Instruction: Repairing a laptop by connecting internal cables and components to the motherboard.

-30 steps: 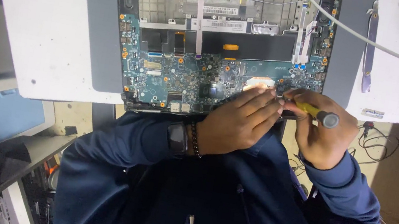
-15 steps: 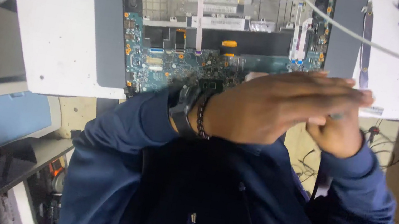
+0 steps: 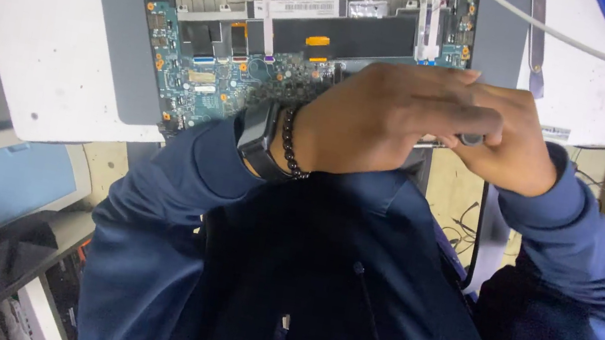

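While over 1 open laptop [image 3: 272,52], 2 hands: left hand [image 3: 391,123], right hand [image 3: 512,151], fingers closed on tool [image 3: 471,139].

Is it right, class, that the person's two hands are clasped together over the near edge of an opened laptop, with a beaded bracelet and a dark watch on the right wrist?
Not quite: the head view shows the beaded bracelet and dark watch on the left wrist, not the right. The rest stands: the left hand and right hand are together over the near edge of the opened laptop.

Navy sleeves [image 3: 146,234], black watch [image 3: 257,139], beaded bracelet [image 3: 290,144]
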